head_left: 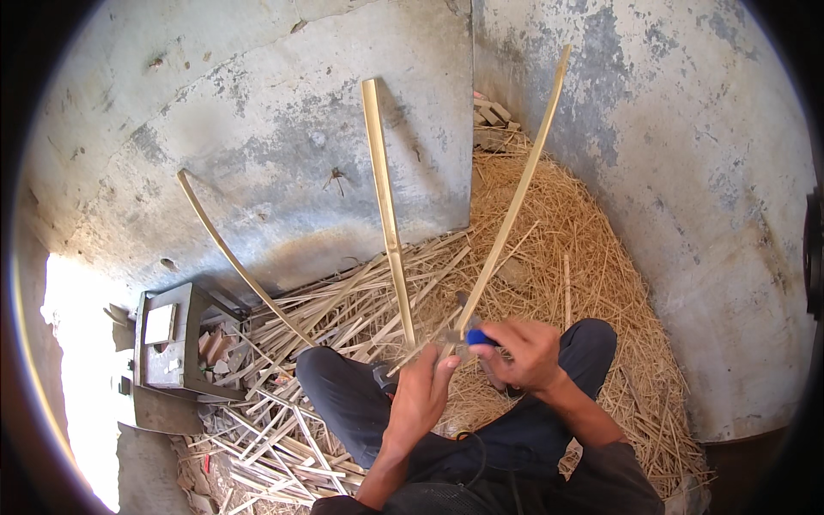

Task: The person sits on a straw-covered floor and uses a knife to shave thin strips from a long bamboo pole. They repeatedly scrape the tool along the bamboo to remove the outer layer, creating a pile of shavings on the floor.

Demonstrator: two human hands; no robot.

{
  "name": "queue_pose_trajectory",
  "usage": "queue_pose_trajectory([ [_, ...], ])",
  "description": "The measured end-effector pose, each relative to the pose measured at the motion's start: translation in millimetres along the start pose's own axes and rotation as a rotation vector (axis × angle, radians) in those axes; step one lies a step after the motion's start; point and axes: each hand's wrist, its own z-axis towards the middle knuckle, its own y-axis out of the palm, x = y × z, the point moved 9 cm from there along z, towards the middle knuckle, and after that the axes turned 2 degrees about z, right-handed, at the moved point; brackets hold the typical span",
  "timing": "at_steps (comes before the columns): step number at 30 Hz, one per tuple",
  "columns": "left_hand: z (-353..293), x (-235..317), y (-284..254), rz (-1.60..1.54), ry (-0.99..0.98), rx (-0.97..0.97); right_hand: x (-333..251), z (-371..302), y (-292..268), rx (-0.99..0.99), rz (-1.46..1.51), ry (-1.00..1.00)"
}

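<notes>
My left hand is closed, with fingers and thumb pinched at the near ends of the bamboo. A broad bamboo strip rises from beside its fingertips toward the wall. A second, longer bamboo strip slants up to the right from between my hands. My right hand is wrapped round a blue-handled knife, whose grey blade meets the near end of the slanting strip. The fingers partly hide the blade and the strip ends, so exactly how the left hand grips them is unclear.
Another thin bamboo strip leans up at the left. Split sticks lie heaped ahead and left; fine shavings cover the floor at right. A dark wooden stool lies at the left. Worn walls stand close; bricks fill the corner.
</notes>
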Motion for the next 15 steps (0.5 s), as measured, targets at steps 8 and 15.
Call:
queue_pose_trajectory([
  [8, -16, -10, -1, 0.098, -0.054, -0.050, 42, 15, -26, 0.124, -0.034, 0.115],
  [15, -53, -39, 2, 0.086, -0.163, -0.118, 135, 45, -65, 0.196, -0.135, 0.203],
])
